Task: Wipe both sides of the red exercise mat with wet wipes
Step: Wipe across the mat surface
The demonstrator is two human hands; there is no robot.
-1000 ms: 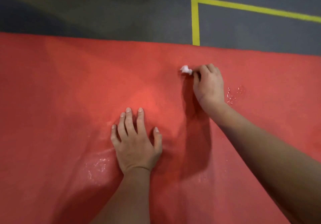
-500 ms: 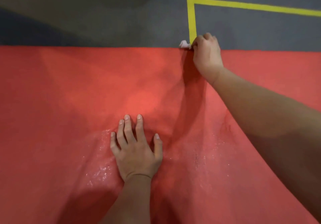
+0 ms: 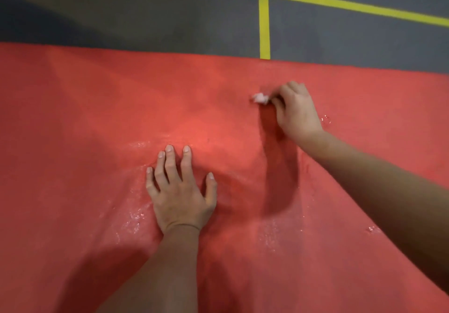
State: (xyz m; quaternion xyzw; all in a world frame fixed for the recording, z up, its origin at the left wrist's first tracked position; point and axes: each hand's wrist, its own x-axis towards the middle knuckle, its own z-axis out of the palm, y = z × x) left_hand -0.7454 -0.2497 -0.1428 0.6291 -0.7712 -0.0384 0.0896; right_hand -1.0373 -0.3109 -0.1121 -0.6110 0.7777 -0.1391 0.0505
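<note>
The red exercise mat point(image 3: 97, 118) lies flat on the grey floor point(image 3: 121, 16), wet in patches. The right hand point(image 3: 297, 113) pinches a wadded wet wipe point(image 3: 260, 98) against it. The left hand point(image 3: 181, 191) presses flat, fingers spread. Yellow tape point(image 3: 264, 21) lies beyond the fingertips.

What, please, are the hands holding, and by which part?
The right hand pinches a balled wet wipe by one end; the left hand holds nothing.
</note>
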